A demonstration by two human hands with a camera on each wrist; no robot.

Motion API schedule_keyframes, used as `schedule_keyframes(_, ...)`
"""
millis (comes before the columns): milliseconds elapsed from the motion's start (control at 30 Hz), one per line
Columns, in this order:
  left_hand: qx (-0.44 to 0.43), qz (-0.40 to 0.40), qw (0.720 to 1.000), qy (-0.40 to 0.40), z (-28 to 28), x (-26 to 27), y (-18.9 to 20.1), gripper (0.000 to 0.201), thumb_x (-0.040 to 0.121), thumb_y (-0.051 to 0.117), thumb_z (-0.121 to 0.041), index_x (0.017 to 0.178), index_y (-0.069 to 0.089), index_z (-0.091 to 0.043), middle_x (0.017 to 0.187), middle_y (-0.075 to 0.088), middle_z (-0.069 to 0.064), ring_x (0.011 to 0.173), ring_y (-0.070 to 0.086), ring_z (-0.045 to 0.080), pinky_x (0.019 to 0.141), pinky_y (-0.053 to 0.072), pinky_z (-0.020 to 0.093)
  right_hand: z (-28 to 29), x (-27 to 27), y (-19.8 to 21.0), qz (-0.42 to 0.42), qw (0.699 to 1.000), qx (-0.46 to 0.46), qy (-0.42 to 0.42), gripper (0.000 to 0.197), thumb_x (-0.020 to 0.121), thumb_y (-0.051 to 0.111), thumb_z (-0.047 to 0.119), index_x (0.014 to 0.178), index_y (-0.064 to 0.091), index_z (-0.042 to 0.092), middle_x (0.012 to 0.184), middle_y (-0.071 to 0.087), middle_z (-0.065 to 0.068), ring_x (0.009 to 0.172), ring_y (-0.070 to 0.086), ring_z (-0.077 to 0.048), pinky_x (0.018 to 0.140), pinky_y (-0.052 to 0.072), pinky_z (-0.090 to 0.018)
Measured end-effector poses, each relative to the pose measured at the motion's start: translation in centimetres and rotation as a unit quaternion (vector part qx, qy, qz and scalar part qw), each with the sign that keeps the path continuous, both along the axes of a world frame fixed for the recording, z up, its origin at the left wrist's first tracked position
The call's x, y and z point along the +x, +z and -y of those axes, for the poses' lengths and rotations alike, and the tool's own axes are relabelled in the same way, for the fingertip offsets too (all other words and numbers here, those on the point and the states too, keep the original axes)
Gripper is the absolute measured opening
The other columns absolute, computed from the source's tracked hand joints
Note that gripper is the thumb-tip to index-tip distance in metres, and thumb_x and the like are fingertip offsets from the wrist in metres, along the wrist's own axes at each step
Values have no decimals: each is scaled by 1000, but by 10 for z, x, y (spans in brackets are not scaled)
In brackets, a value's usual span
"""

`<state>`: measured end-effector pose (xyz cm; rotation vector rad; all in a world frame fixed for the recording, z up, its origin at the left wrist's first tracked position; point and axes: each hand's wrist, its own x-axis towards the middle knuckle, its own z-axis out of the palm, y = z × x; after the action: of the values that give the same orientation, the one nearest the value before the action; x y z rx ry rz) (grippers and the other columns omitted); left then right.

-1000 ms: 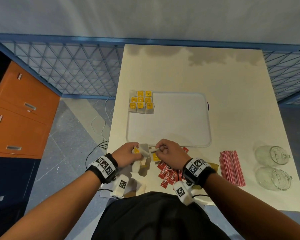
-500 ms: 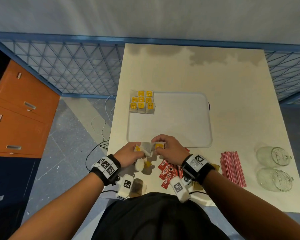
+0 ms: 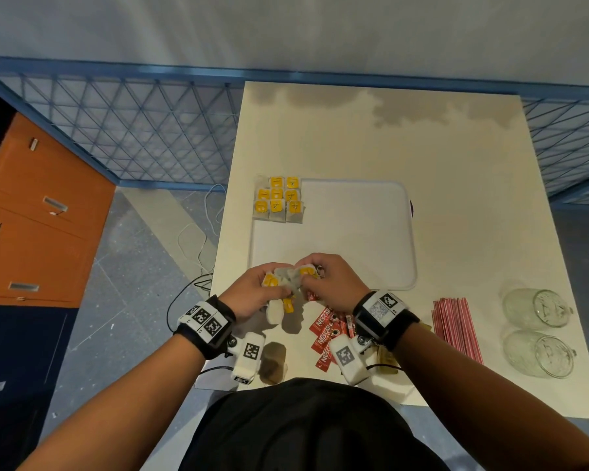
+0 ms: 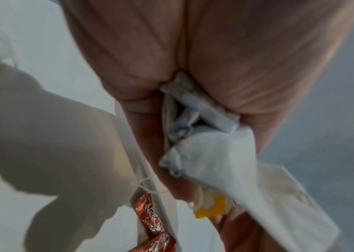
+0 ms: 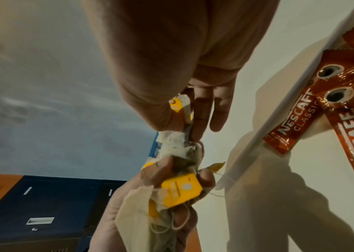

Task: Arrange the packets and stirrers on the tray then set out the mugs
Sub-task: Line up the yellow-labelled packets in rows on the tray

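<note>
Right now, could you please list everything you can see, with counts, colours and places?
Table: one, cream, centre.
Tray: one, white, mid-table.
Tea bags on tray: about nine, yellow tags, tray's far left corner.
Held tea bags: a bunch, exact count hidden, white with yellow tags, between both hands.
Coffee sachets: several, red, table's near edge, off the tray.
Stirrers: one bundle, red-pink, right of the sachets.
Glass mugs: two, clear, lying at the table's right.
Cabinet: one, orange, far left.
Left hand: holds the bunch.
Right hand: fingers pinch one bag.

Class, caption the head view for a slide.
Both hands hold tea bags at the tray's near edge.
</note>
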<state>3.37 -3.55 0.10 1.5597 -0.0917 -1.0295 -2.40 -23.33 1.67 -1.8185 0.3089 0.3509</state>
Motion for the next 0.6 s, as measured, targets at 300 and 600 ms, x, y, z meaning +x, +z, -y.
schedule_keyframes(300, 8, -7, 1000, 25, 3, 5, -6, 39, 84, 74, -26, 120, 68, -12, 107, 73, 22, 93, 69, 37, 85, 54, 53, 1, 8, -13, 14, 999, -34, -7, 16, 86, 63, 16, 94, 75, 24, 87, 74, 0, 80, 71, -24, 72, 61, -51)
schedule_keyframes(600, 36, 41, 998, 33, 9, 15, -10, 17, 96, 66, -18, 110, 72, -9, 93, 76, 10, 80, 70, 17, 72, 55, 29, 0, 24, -14, 21, 998, -42, 31, 24, 96, 59, 20, 115, 72, 27, 108, 71, 12, 99, 66, -7, 88, 55, -31)
